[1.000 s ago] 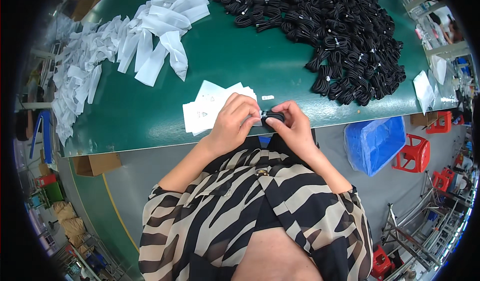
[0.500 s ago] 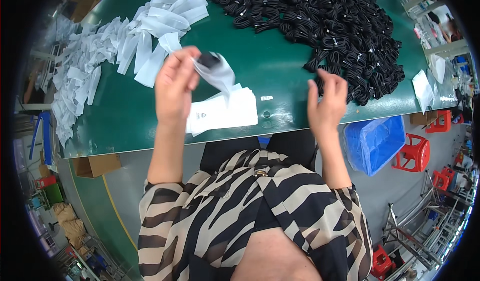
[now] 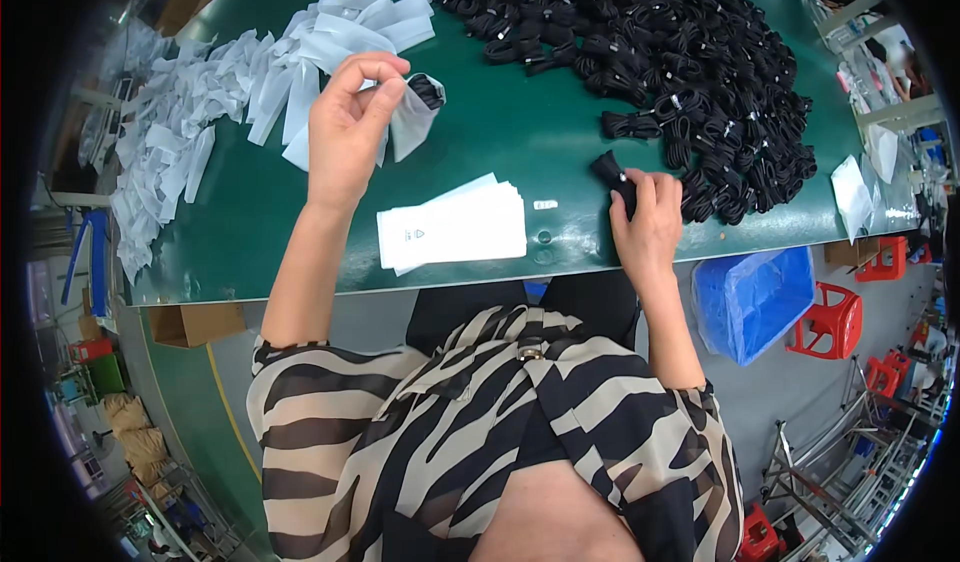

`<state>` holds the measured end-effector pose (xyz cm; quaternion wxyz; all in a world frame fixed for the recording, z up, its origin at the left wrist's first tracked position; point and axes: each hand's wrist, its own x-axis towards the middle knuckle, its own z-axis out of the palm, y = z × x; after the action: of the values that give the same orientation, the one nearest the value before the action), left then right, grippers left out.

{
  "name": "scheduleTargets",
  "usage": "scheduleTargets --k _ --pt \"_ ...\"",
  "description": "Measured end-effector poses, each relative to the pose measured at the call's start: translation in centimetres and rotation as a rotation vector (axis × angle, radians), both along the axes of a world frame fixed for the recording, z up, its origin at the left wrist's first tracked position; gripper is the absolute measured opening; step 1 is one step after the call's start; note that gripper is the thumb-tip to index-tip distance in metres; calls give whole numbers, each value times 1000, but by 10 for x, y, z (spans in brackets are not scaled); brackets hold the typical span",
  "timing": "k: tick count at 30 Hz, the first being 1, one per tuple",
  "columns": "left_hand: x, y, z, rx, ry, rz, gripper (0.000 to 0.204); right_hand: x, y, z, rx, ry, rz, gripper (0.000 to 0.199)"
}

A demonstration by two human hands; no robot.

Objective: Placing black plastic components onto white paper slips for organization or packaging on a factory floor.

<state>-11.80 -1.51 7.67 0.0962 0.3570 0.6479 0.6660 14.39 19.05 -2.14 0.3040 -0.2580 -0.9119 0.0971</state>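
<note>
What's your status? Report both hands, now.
Left hand at white bag, black coil inside, grip unclear. Right hand gripping black cable bundle. No obstruction seen.

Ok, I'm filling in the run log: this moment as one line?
left hand: at white bag, black cable in its mouth, grip unclear | right hand: grasping black cable bundle | green table: flat white stack

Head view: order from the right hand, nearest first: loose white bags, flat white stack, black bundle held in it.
1. Black bundle: in the right hand.
2. Flat white stack: to its left, front middle.
3. Loose white bags: farther left.
</note>
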Motion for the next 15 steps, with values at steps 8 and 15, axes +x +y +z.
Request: scheduleTargets --k 8,15 --pt "-7 6 -8 -11 16 -125 13 10 -13 -14 -273 141 82 26" --pt "-7 18 -11 60 -425 -244 27 -1 -11 1 -1057 442 241 25"
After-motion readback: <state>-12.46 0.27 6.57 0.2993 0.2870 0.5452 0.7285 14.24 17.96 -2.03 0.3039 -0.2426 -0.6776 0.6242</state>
